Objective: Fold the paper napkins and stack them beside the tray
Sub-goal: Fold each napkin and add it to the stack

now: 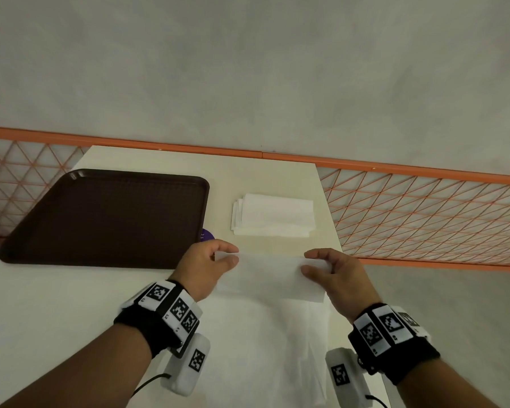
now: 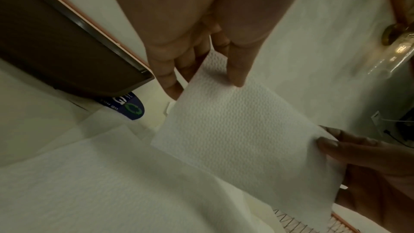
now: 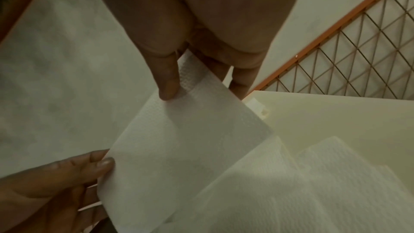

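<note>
A white paper napkin [image 1: 270,273] [image 2: 235,130] [image 3: 183,150] hangs in the air between both hands, above the table. My left hand [image 1: 215,259] [image 2: 201,70] pinches its left end between thumb and fingers. My right hand [image 1: 321,263] [image 3: 201,77] pinches its right end the same way. Beyond them, a stack of folded white napkins [image 1: 272,214] lies on the table to the right of the dark brown tray [image 1: 106,216] [image 2: 56,45]. More unfolded napkins [image 1: 280,348] [image 2: 89,183] [image 3: 291,192] lie flat on the table under my wrists.
The cream table [image 1: 189,163] ends close to the right of the stack; an orange mesh railing [image 1: 424,213] [image 3: 336,56] runs behind and beside it. A purple sticker [image 1: 207,234] [image 2: 127,107] shows at the tray's near right corner. The tray holds nothing.
</note>
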Available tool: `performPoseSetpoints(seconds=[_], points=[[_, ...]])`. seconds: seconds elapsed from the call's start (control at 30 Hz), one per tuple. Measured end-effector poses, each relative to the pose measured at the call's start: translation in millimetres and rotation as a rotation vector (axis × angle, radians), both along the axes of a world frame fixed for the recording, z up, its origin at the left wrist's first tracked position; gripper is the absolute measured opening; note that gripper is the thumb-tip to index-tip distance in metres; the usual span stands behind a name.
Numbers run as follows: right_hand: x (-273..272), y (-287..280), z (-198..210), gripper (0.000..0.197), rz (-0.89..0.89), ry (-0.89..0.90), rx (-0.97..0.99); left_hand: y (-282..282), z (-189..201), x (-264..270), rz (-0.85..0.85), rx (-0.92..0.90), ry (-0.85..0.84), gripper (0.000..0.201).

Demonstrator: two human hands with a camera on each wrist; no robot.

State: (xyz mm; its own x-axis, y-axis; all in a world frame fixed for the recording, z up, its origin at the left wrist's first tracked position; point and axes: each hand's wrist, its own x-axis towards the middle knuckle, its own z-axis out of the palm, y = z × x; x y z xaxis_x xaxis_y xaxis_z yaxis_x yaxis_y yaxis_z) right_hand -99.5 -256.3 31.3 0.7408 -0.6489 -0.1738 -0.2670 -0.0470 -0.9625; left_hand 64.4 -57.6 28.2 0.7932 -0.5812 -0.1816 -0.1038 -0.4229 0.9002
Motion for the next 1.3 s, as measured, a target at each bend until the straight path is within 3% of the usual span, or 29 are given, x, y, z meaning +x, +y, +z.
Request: performPoseSetpoints(seconds=[0.17,0.37,0.53,0.7,0.9,1.0,1.07,1.17,1.23,1.3], points=[[-6.7,-3.3,-2.5,0.009,-0.012,0.078,-0.091,1.4,-1.4,-0.7,-0.002,0.012,-0.08,0.008],[-11.2,-5.2,7.5,0.008,0.059,0.195,-0.391,1.1,1.1,0.2,-0.065,0.001,-0.213,0.007],[-7.6,-5.7,12.2,0.008,0.075,0.092,-0.241,0.3,3.6,0.7,-0.053,-0.015,-0.269,0.008],[-10.0,0.2,2.1,0.01,0.086,0.148,-0.118,6.2,-13.6,-1.1,-0.086,0.034,-0.218,0.008],[-3.8,13.8,-41.9,0.017,0.1,0.447,-0.191,13.5,-64.0,-3.5,-0.141,0.296,-0.191,0.007],[4.0,21.9,-56.4,0.012,0.142,0.628,-0.392,12.3,-78.3,-7.3,-0.127,0.483,-0.349,0.028],[4.4,26.6,-63.4,0.035,0.195,0.727,-0.597,10.5,-82.6,-9.5,-0.107,0.528,-0.499,0.042],[6.5,45.5,-66.8,0.052,0.362,0.646,-0.812,5.9,-85.6,-21.4,-0.277,0.507,-0.621,0.041],[9.9,62.6,-70.5,0.054,0.538,0.634,-0.848,3.2,-95.4,-34.2,-0.483,0.531,-0.61,0.044],[11.6,73.5,-76.8,0.056,0.675,0.698,-0.844,0.6,-101.8,-46.8,-0.58,0.594,-0.602,0.053]])
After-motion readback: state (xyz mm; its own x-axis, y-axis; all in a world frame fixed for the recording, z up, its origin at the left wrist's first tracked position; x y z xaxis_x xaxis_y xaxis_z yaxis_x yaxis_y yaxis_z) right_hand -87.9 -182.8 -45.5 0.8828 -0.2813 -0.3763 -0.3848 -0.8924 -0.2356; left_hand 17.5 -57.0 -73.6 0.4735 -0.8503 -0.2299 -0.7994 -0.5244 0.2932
